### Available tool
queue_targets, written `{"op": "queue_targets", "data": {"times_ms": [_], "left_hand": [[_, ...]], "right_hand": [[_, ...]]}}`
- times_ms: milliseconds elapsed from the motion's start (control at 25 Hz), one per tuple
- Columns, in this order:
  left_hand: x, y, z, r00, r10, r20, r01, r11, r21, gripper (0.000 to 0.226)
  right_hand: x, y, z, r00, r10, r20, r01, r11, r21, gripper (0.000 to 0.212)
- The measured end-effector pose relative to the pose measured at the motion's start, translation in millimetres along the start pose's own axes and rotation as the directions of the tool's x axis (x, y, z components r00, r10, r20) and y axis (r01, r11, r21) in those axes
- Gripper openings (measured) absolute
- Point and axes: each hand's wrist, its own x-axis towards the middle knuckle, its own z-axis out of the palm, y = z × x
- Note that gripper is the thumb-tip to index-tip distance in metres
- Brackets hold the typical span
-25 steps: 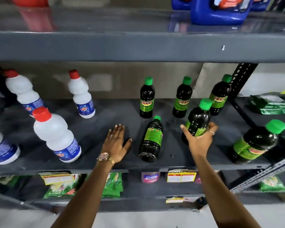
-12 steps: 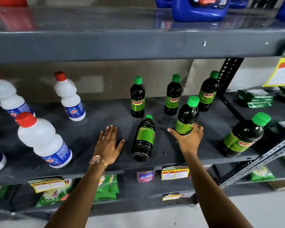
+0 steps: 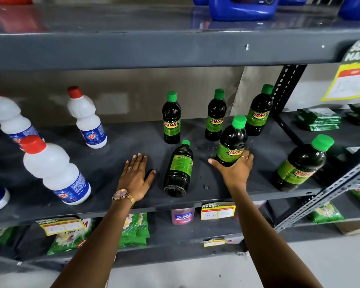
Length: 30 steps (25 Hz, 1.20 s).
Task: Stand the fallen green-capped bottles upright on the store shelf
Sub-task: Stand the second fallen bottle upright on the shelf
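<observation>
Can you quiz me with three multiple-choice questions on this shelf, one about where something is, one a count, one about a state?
1. Where does the fallen bottle lie?
A. Between the two hands
B. Left of the white bottles
C. On the top shelf

2. How many green-capped bottles show on the middle shelf?
A. Three
B. Six
C. Nine

3. What is the right hand doing?
A. Lying flat on the shelf
B. Gripping the base of a bottle
C. Hanging free of everything

Answers:
1. A: it lies on its side with the left hand flat to its left and the right hand to its right.
2. B: three stand at the back, one lies down, one is held, one stands far right.
3. B: its fingers wrap the bottom of the held bottle, which stands roughly upright, slightly tilted.
</observation>
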Motion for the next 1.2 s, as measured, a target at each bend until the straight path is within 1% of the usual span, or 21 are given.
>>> {"op": "queue_targets", "data": {"times_ms": [40, 120, 200, 320, 560, 760, 1000, 1200], "left_hand": [[0, 1, 0, 1.0, 0.001, 0.002, -0.001, 1.0, -0.004, 0.086], [-2, 1, -1, 1.0, -0.001, 0.001, 0.001, 1.0, -0.001, 0.084], [-3, 1, -1, 1.0, -0.006, 0.009, 0.006, 1.0, 0.0, 0.082], [-3, 2, -2, 1.0, -0.006, 0.003, 0.006, 1.0, -0.019, 0.086], [-7, 4, -5, 1.0, 0.008, 0.003, -0.008, 1.0, -0.028, 0.071], [-5, 3, -2, 1.0, 0.008, 0.005, -0.008, 1.0, -0.023, 0.057], [-5, 4, -2, 1.0, 0.006, 0.006, -0.006, 0.999, -0.032, 0.056], [-4, 4, -3, 1.0, 0.007, 0.015, -0.007, 1.0, -0.031, 0.056]], "right_hand": [[0, 4, -1, 1.0, -0.008, 0.013, 0.008, 1.0, 0.005, 0.1], [0, 11, -3, 0.999, -0.032, 0.03, 0.032, 0.999, -0.003, 0.088], [0, 12, -3, 0.999, -0.036, 0.02, 0.036, 0.999, -0.013, 0.079], [-1, 8, -4, 1.0, -0.029, 0.0, 0.029, 0.999, 0.022, 0.076], [-22, 12, -19, 1.0, -0.014, 0.009, 0.013, 0.999, 0.035, 0.072], [-71, 32, -38, 0.996, -0.059, -0.068, 0.059, 0.998, 0.012, 0.079], [-78, 34, -43, 0.996, -0.063, -0.065, 0.065, 0.998, 0.022, 0.085], [-76, 36, -42, 0.995, -0.067, -0.076, 0.068, 0.998, 0.013, 0.086]]}}
